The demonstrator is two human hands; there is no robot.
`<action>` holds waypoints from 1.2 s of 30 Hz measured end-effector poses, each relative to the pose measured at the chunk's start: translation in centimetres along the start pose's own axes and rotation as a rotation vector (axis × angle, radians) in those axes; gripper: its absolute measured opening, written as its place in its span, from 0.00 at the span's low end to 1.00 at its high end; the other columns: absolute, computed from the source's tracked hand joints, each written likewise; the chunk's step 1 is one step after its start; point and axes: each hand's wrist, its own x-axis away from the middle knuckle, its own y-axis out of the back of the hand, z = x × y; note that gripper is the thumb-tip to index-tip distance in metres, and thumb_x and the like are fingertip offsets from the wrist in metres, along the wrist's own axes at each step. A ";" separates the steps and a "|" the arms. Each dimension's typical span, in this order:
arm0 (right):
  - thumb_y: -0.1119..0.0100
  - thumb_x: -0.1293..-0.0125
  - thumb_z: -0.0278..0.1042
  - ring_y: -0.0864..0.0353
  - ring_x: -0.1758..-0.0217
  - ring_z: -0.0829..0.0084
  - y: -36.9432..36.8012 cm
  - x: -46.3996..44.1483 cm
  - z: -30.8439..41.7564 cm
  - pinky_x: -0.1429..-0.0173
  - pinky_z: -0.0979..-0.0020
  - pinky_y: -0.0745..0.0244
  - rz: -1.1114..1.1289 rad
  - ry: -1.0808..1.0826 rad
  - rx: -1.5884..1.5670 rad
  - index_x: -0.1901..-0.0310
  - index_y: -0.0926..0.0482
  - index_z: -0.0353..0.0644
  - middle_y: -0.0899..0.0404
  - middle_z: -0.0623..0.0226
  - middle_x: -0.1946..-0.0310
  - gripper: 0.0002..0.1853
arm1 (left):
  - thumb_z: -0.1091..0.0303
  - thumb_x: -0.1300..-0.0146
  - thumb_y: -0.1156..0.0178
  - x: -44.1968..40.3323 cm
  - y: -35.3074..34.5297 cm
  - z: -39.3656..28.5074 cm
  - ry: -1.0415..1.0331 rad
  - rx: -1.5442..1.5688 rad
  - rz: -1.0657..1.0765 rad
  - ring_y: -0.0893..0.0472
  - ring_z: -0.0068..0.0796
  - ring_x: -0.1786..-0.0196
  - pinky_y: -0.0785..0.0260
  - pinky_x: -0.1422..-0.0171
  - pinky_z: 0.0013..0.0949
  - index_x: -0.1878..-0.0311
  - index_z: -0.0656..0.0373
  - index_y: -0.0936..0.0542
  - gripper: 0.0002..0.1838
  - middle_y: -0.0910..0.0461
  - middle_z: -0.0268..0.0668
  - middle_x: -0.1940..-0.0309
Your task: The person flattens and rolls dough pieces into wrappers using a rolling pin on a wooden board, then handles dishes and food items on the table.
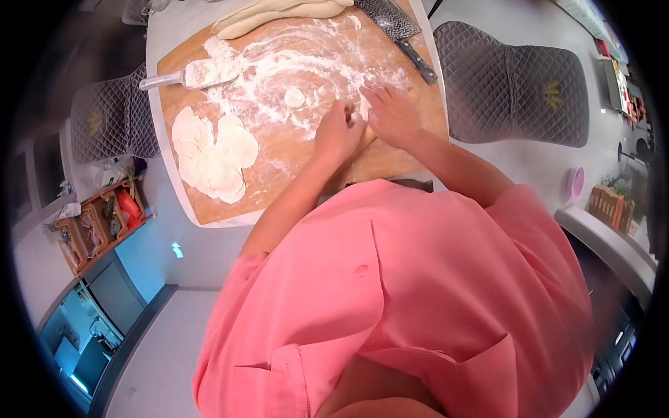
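My left hand [339, 130] has its fingers curled in, close to a small pale piece of dough [358, 115] between the two hands. My right hand [392, 117] lies just right of it, fingers stretched forward over the floured wooden board [279, 182]. A rolling pin, partly hidden, seems to lie under my wrists. One small flattened dough piece [295, 97] rests in the flour left of my hands. Overlapping thin round wrappers [226, 150] are piled at the board's left side.
A metal scoop [198, 74] with flour lies at the upper left of the board. Long dough rolls [268, 15] stretch along the far edge. A cleaver [401, 35] rests at the upper right. Quilted chairs [512, 83] stand on either side of the table.
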 end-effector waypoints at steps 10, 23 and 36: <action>0.44 0.36 0.41 0.37 0.32 0.54 0.5 6.7 -1.5 0.29 0.50 0.46 0.007 0.056 0.010 0.34 0.33 0.43 0.32 0.56 0.36 0.29 | 0.76 0.40 0.40 -0.7 0.6 -1.4 0.527 0.520 0.292 0.20 0.21 0.59 0.27 0.53 0.27 0.51 0.64 0.21 0.13 0.17 0.36 0.60; 0.44 0.35 0.45 0.40 0.28 0.58 -0.6 6.6 -1.2 0.24 0.50 0.52 -0.058 -0.005 -0.036 0.37 0.31 0.45 0.32 0.59 0.36 0.27 | 0.74 0.33 0.43 -6.1 -2.5 -0.7 0.116 0.746 0.157 0.16 0.33 0.60 0.20 0.58 0.32 0.45 0.68 0.27 0.15 0.19 0.45 0.55; 0.46 0.38 0.38 0.28 0.41 0.54 0.5 -1.4 -2.2 0.36 0.53 0.37 -0.241 0.048 -0.098 0.48 0.27 0.42 0.26 0.57 0.45 0.17 | 0.70 0.42 0.38 -6.2 2.0 3.0 -0.054 -0.212 0.263 0.17 0.38 0.63 0.25 0.56 0.36 0.61 0.61 0.18 0.08 0.16 0.45 0.66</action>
